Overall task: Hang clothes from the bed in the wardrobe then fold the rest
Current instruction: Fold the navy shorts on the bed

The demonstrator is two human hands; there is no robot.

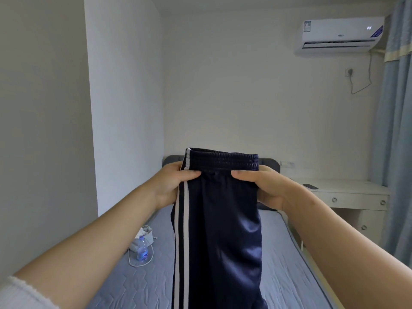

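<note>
I see L hand (170, 186) and R hand (262, 188) each pinching the pants (223, 230) at the waistband, held up above the bed (287, 264). Risk, est.: slick fabric slips a pinch, or hanging legs sweep the bottle (142, 248) on the bed.

The bed (278, 264) carried a water bottle (142, 248), a white bag (144, 233) and a cable (131, 261) below the left hand (170, 186).
</note>
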